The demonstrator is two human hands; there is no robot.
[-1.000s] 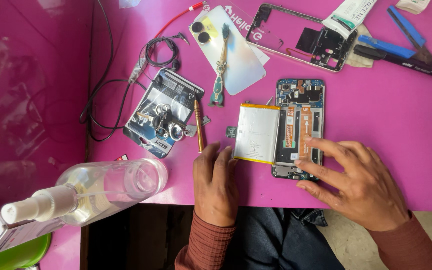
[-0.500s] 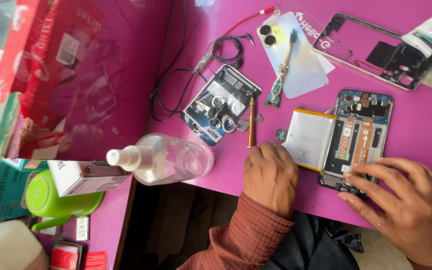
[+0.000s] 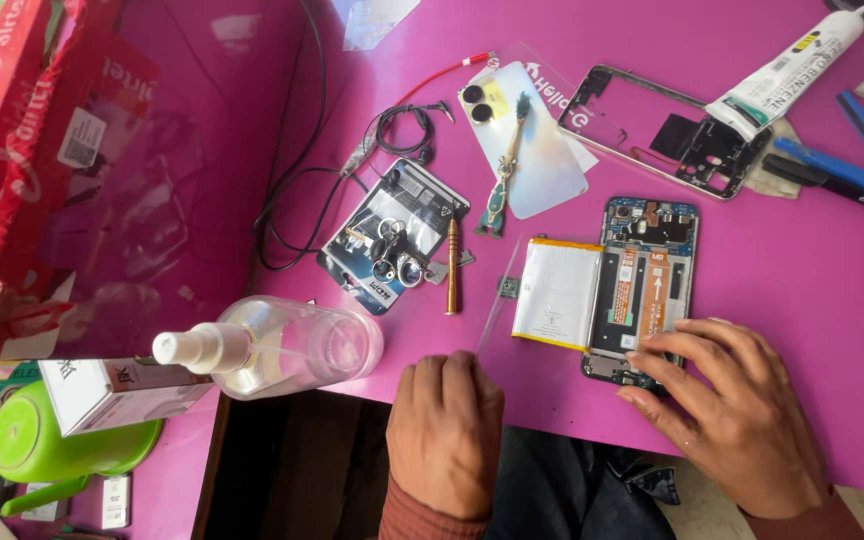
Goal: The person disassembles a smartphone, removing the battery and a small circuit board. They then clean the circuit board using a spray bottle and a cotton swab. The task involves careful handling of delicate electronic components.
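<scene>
An opened phone [image 3: 647, 290] lies on the pink table [image 3: 802, 270] with its circuit board showing. Its white battery [image 3: 557, 295] is folded out to the left beside it. My right hand [image 3: 727, 410] rests with spread fingers on the phone's lower end, fingertips touching it. My left hand [image 3: 445, 430] sits curled at the table's near edge, left of the battery, with nothing visible in it.
A small screwdriver [image 3: 453, 265] lies by a dark tray of parts [image 3: 392, 240]. A clear spray bottle [image 3: 272, 348] lies at the near left. Farther back are a phone back cover [image 3: 537, 150], a phone frame [image 3: 667, 130], a glue tube [image 3: 787, 75], black cables [image 3: 302, 190] and blue tools [image 3: 832, 165].
The view has swung left, bringing a red box and green cup into sight. Both hands stay in nearly the same place by the phone and the table edge.
</scene>
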